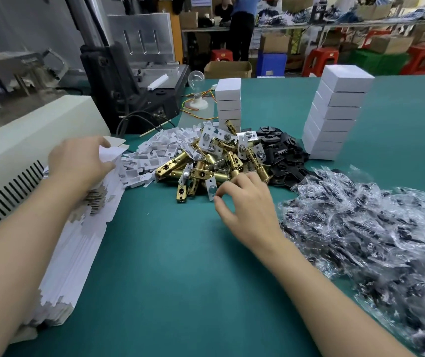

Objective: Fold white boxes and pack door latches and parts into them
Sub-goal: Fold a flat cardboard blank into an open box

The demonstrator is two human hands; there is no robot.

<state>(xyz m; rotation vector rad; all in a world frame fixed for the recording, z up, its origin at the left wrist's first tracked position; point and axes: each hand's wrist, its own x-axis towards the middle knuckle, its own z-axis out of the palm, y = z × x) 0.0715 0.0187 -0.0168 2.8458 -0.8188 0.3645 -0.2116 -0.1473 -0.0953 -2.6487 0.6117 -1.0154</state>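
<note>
My left hand point(80, 158) pinches the top flat white box blank point(112, 153) at the far end of a long row of flat blanks point(77, 248) lying along the table's left side. My right hand point(245, 202) hovers with loosely curled fingers just in front of a pile of brass door latches point(206, 163), holding nothing. Beside the latches lie small white card inserts point(160, 148) on the left and black plates point(281, 153) on the right. Clear bags of dark parts point(366, 228) are heaped at the right.
Two stacks of folded white boxes stand behind the piles, a short one point(229, 101) and a taller one point(335, 114). A beige machine point(26, 140) sits at the left, a press point(134, 68) and a bulb point(196, 91) behind it. People stand far back.
</note>
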